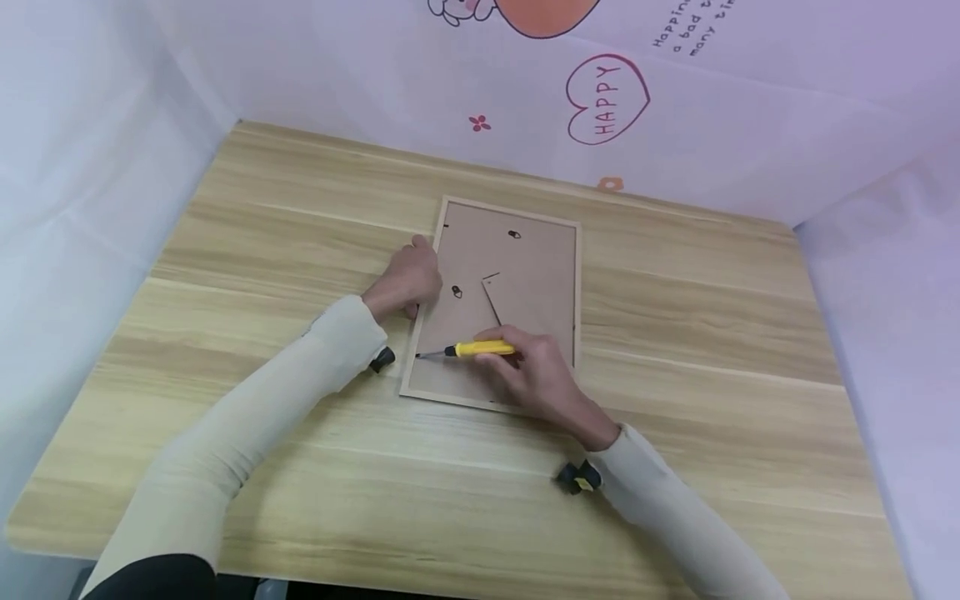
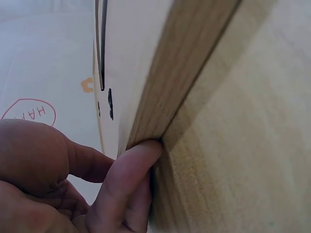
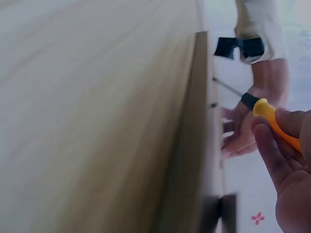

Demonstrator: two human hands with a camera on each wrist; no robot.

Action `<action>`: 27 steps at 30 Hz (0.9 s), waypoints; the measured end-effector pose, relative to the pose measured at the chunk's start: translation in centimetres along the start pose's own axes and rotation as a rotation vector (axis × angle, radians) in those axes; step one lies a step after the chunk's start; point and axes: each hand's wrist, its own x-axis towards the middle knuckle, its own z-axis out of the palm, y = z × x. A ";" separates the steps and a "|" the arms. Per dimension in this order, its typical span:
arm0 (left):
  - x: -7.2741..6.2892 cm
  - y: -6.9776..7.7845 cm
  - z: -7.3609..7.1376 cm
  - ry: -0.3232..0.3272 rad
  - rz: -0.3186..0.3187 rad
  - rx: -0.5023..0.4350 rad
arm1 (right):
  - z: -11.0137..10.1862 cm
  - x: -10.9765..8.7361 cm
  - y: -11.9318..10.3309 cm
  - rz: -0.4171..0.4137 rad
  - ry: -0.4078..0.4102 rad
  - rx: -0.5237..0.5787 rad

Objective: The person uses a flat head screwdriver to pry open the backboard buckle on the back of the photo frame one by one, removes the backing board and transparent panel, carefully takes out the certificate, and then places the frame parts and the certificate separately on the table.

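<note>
A picture frame (image 1: 540,258) lies back side up on the table, showing a brown backing board, two dark hanging loops and a stand flap. My right hand (image 1: 536,371) grips a screwdriver (image 1: 483,347) by its yellow handle. Its thin metal tip meets a small dark tab (image 1: 418,356) at the lower left inner edge of the frame. On the frame's left side, my left hand (image 1: 411,275) holds the border. In the left wrist view, the fingers (image 2: 129,167) pinch that wooden edge low down, against the tabletop.
The wood-grain table (image 1: 712,333) spreads out around the frame. White cloth with printed drawings (image 1: 607,100) hangs behind it and at both sides. A dark wrist camera sits at each cuff, the right one (image 1: 579,477) low over the table.
</note>
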 end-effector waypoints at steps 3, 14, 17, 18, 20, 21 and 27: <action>0.0 0.0 0.1 0.004 0.008 0.008 | 0.0 0.3 -0.5 -0.015 0.016 0.059; -0.1 -0.1 0.1 0.021 0.023 0.021 | 0.1 2.0 -4.8 -0.062 -0.049 -0.014; 0.0 0.0 0.0 0.023 0.025 0.032 | 0.2 2.6 -6.1 -0.078 -0.068 -0.052; 0.0 0.0 0.0 0.025 0.025 0.037 | 0.2 2.7 -6.5 -0.085 -0.075 -0.070; 0.0 0.0 0.1 0.030 0.024 0.049 | 0.3 3.1 -7.2 -0.094 -0.098 -0.089; 0.1 0.0 0.1 0.033 0.023 0.058 | 0.4 3.3 -7.6 -0.103 -0.109 -0.098; 0.1 0.1 0.2 0.031 0.032 0.096 | 0.5 4.0 -8.8 -0.153 -0.144 -0.151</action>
